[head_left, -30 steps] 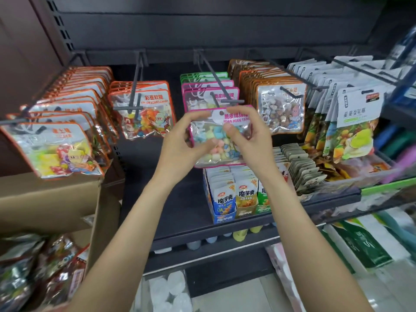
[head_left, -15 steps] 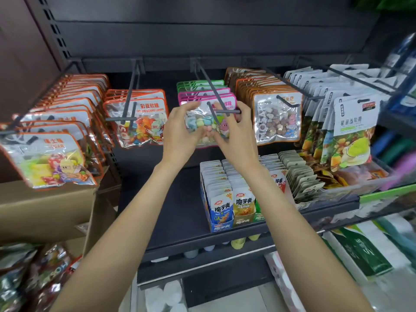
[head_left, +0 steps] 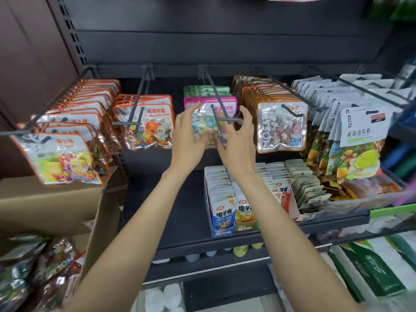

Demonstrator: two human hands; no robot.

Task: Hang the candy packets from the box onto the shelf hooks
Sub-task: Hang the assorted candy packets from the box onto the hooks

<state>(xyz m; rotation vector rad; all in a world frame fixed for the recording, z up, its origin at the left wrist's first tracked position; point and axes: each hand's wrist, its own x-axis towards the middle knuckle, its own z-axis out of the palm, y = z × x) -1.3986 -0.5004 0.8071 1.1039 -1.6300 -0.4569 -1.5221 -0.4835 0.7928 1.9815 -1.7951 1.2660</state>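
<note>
From the cardboard box (head_left: 45, 199) we look right: our left hand (head_left: 191, 140) and right hand (head_left: 234, 143), fingers now released and merely touching, have left the pink candy packet (head_left: 209, 113) hanging on the hook (head_left: 216, 104). One hung.

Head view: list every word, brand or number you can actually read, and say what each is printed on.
"COLOR BEANS CANDY": orange-edged packet, second hook from the left.
"魔芋爽": blue sachet at the front of the shelf box.
"SUGAR", partly cut off: orange-edged packet at far left.
Blurred: the pink packet at both hands, the brown-edged packet, the white pouch.
</note>
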